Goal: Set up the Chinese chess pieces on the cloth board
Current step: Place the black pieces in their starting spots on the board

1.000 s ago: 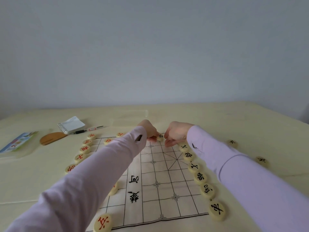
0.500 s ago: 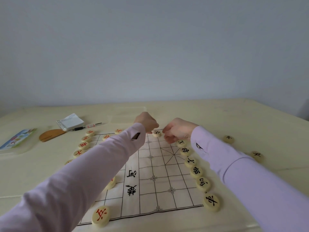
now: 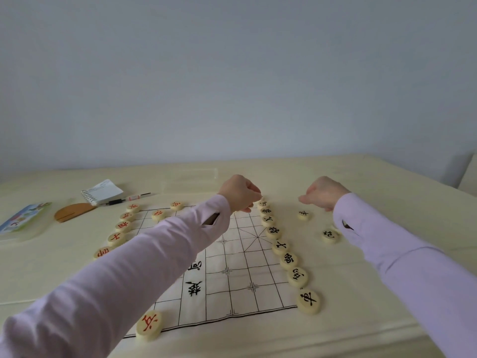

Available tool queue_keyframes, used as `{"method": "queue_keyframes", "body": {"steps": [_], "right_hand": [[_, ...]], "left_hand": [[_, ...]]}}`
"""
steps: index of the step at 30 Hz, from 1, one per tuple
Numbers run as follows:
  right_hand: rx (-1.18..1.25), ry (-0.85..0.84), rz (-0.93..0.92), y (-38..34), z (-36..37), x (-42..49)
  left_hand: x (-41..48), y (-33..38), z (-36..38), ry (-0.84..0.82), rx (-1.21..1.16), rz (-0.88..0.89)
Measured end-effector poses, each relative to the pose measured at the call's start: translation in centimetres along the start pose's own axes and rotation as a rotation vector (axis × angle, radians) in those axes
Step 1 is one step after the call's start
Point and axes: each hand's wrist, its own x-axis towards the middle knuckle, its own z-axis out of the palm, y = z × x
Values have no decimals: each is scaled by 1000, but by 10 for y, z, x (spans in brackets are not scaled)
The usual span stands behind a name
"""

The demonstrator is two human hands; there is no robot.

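The cloth board point(image 3: 240, 254) lies on the table in front of me. A row of black-lettered pieces point(image 3: 288, 260) runs along its right edge, ending near me at a large piece point(image 3: 308, 301). Red-lettered pieces point(image 3: 123, 225) line the left edge, and one red piece point(image 3: 149, 324) sits at the near left corner. My left hand point(image 3: 240, 192) is curled at the far end of the black row; its fingertips hide whether it pinches a piece. My right hand point(image 3: 322, 193) hovers curled, off the board, just beyond a loose black piece point(image 3: 303, 215).
Another loose black piece point(image 3: 329, 235) lies right of the board by my right sleeve. At the far left are a spiral notepad point(image 3: 102, 191), a pen point(image 3: 129, 198), a brown wooden half-disc point(image 3: 73, 211) and a colourful booklet point(image 3: 23, 220).
My right hand has pulled away from the far board edge to the right, over the loose pieces. My left hand stays at the far end of the black row.
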Motion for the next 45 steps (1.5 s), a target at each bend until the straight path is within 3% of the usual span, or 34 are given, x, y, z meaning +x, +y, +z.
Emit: {"method": "queue_keyframes", "body": {"steps": [4, 7, 16, 18, 21, 24, 27, 31, 35, 37, 41, 43, 45], "right_hand": [[-277, 39, 151, 28, -5, -1], [-303, 23, 187, 40, -4, 2], [59, -174, -72, 43, 3, 8], [117, -141, -56, 45, -5, 8], [-76, 5, 63, 53, -23, 6], [-331, -37, 158, 60, -37, -8], [-406, -101, 210, 66, -40, -19], [-90, -171, 263, 77, -34, -15], [196, -239, 230, 75, -32, -17], [225, -245, 210, 75, -32, -18], [-192, -40, 157, 80, -41, -23], [-349, -86, 151, 81, -47, -32], [-296, -229, 187, 81, -50, -39]], "left_hand": [[-2, 6, 10, -23, 14, 15], [-1, 7, 15, -39, 17, 17], [4, 8, 28, -68, 43, 9], [6, 12, 34, -85, 63, 6], [9, 22, 44, -123, 111, 17], [12, 34, 59, -192, 243, 43], [17, 43, 74, -268, 349, 58], [17, 50, 83, -303, 521, 171], [15, 50, 87, -394, 496, 271], [14, 52, 90, -428, 507, 299], [13, 54, 96, -364, 513, 317], [13, 53, 96, -321, 505, 309], [14, 53, 96, -299, 505, 305]]}}
